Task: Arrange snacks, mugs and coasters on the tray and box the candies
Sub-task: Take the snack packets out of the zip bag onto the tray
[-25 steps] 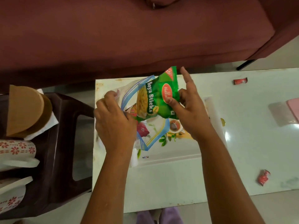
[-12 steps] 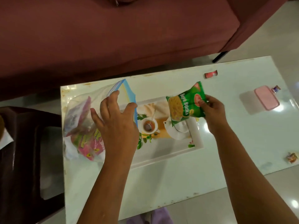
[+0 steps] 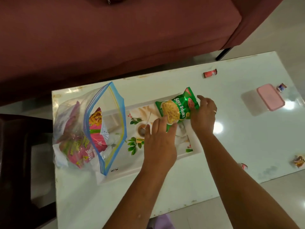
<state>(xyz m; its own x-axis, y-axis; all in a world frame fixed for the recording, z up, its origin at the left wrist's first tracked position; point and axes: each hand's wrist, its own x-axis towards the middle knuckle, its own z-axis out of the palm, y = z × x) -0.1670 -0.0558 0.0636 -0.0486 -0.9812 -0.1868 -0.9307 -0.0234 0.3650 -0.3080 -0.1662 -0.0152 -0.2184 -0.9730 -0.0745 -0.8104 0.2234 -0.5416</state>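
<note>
A green Soya Sticks snack packet (image 3: 177, 108) lies over the right end of the white printed tray (image 3: 158, 167). My right hand (image 3: 203, 114) grips the packet's right end. My left hand (image 3: 160, 141) touches its lower left corner with fingers spread. A clear zip bag with a blue rim (image 3: 92, 129) gapes open on the tray's left end, with pink snack packets (image 3: 97, 129) inside. A clear box with a pink lid (image 3: 269, 98) stands at the far right. Wrapped candies lie scattered: a red candy (image 3: 210, 73), a blue-white candy (image 3: 281, 87), an orange candy (image 3: 299, 161) and a small red candy (image 3: 244, 166).
The white glossy table (image 3: 239, 133) holds everything. A maroon sofa (image 3: 115, 38) runs along its far side, with a dark sofa leg (image 3: 223, 53) near the table's back right. A dark brown plastic stool (image 3: 19, 162) stands against the table's left end.
My left hand let go of the zip bag and moved right to the green packet. My right hand lowered the packet onto the tray's right end. The view shifted right.
</note>
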